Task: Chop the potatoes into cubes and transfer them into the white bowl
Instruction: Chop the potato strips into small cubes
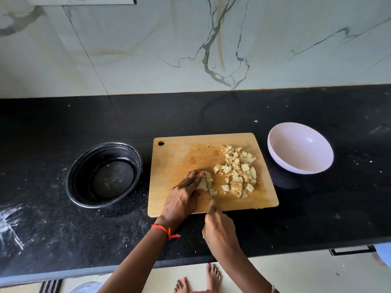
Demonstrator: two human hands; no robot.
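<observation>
Two hands working: left hand (184, 197) fingers (193, 177) curl over potato (211, 180), steadying it; right hand (220, 227) fingers grip knife (208, 188), blade just beside left fingertips; cubes (239, 172) piled right of fingers, nearer white bowl (300, 149).

Soft, even daylight; the white bowl (300, 151) throws a dark shadow onto the worktop (63, 123). Wide-angle bending bows the worktop's edges; focus is slightly soft.

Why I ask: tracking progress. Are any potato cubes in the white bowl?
No, the white bowl is empty; cubes sit on the cutting board.
</observation>
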